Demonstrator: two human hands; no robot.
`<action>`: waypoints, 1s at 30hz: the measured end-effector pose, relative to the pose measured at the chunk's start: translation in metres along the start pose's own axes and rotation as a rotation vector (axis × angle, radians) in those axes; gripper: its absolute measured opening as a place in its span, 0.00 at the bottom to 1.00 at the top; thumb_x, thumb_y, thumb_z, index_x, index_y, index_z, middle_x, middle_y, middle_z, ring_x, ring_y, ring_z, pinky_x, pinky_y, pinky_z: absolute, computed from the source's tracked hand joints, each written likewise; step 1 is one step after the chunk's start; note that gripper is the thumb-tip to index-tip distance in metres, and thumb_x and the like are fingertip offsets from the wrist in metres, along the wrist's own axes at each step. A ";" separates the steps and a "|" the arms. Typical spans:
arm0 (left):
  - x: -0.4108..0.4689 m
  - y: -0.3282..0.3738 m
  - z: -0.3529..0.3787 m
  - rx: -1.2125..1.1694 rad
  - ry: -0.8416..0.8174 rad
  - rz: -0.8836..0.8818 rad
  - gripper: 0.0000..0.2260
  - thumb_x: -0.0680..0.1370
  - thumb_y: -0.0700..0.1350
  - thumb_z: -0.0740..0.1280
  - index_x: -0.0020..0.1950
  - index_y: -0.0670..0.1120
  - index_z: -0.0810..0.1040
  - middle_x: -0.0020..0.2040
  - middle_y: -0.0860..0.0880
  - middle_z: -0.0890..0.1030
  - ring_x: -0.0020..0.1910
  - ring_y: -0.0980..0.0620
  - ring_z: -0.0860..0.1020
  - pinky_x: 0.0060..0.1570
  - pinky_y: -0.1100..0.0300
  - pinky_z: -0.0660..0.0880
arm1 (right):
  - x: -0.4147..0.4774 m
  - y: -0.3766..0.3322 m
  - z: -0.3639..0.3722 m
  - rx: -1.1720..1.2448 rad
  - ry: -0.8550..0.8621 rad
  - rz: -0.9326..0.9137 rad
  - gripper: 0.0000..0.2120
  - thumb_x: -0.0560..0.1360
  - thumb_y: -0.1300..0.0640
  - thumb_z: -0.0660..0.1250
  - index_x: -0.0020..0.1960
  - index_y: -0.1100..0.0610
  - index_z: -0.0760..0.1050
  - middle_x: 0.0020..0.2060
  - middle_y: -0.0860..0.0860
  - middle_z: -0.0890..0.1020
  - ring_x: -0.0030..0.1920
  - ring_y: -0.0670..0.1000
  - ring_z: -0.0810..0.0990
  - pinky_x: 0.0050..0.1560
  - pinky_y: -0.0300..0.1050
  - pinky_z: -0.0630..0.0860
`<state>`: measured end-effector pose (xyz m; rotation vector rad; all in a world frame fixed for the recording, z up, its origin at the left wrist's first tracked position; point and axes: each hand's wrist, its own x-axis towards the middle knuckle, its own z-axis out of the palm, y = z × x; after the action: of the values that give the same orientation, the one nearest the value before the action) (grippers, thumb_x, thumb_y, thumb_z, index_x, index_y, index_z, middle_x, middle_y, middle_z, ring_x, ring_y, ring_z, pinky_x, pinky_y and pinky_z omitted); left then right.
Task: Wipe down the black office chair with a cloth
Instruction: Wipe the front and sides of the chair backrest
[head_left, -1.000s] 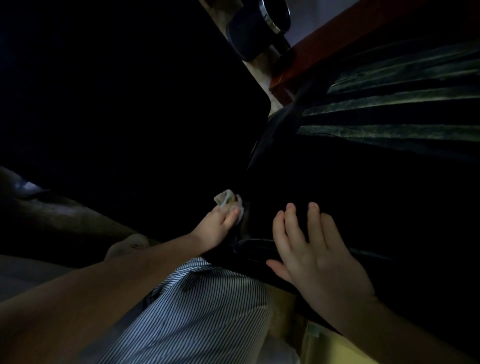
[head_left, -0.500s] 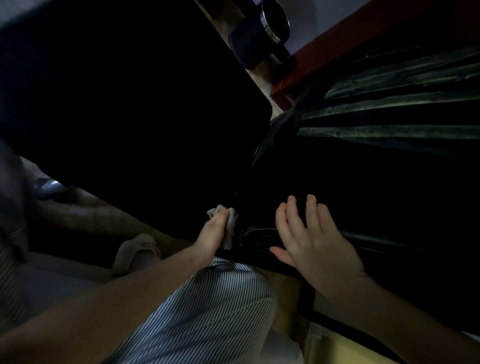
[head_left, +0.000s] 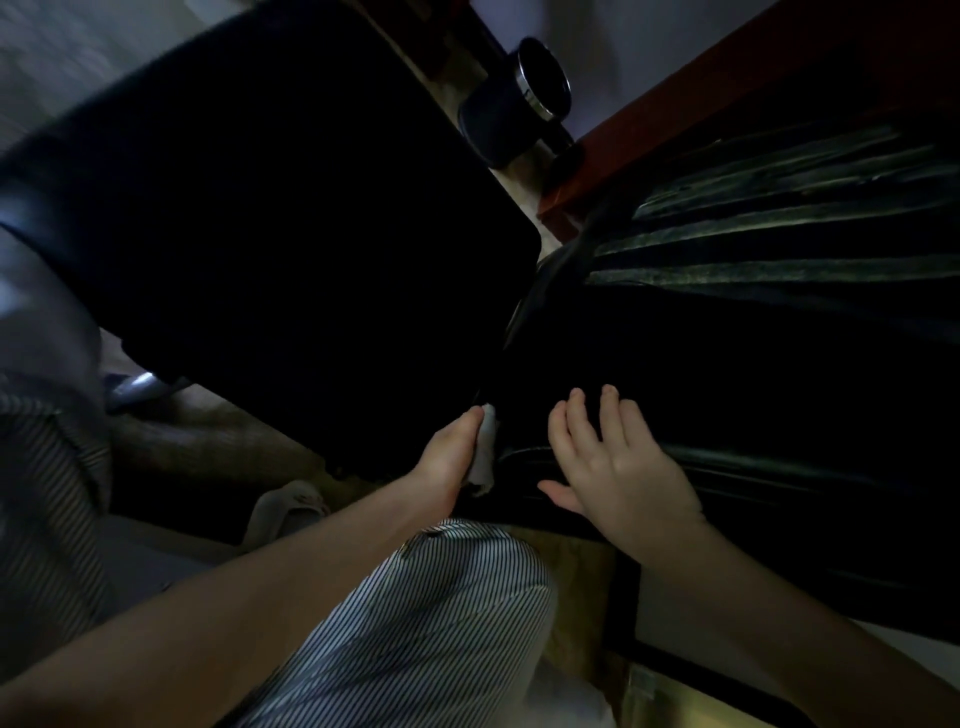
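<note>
Grips the cloth in the left hand, pushed into the dark crack at the chair's edge, likely to get dust out. Lays the right hand flat, fingers straight, on the black part beside it, likely to keep things steady. Below, a wood floor. Dim room, with a dark cup far off.

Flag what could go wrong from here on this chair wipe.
1. The left hand holds the cloth bunched small in a narrow gap at the edge of the black chair; fingers could get pinched if a part shifts.
2. The right hand only lies flat on the chair, not gripping; the chair may swing away under pressure.
3. The scene is very dark, so missed spots would be hard to see.
</note>
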<state>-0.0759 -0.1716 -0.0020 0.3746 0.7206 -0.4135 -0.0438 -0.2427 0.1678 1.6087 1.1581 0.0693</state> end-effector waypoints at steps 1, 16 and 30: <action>-0.002 0.003 0.002 0.018 -0.017 0.056 0.22 0.78 0.58 0.61 0.63 0.44 0.74 0.54 0.41 0.81 0.53 0.45 0.80 0.58 0.51 0.75 | 0.000 0.000 -0.001 0.007 0.001 0.013 0.39 0.64 0.30 0.66 0.59 0.63 0.78 0.53 0.61 0.82 0.51 0.62 0.81 0.52 0.53 0.75; -0.020 -0.014 0.024 0.424 0.287 0.346 0.16 0.82 0.48 0.52 0.63 0.42 0.71 0.59 0.38 0.73 0.54 0.44 0.72 0.51 0.56 0.67 | -0.031 0.017 -0.022 0.382 0.148 0.249 0.34 0.53 0.50 0.82 0.55 0.63 0.80 0.51 0.61 0.82 0.52 0.63 0.81 0.52 0.59 0.77; -0.099 0.012 0.096 0.775 0.290 0.972 0.10 0.81 0.49 0.56 0.54 0.46 0.74 0.53 0.46 0.71 0.55 0.46 0.70 0.56 0.53 0.68 | -0.097 0.043 -0.033 0.387 0.311 0.367 0.31 0.62 0.51 0.77 0.61 0.63 0.76 0.59 0.62 0.79 0.60 0.63 0.77 0.64 0.57 0.59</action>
<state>-0.0838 -0.1830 0.1361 1.4591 0.5503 0.3244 -0.0857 -0.2832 0.2620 2.2025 1.1415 0.3628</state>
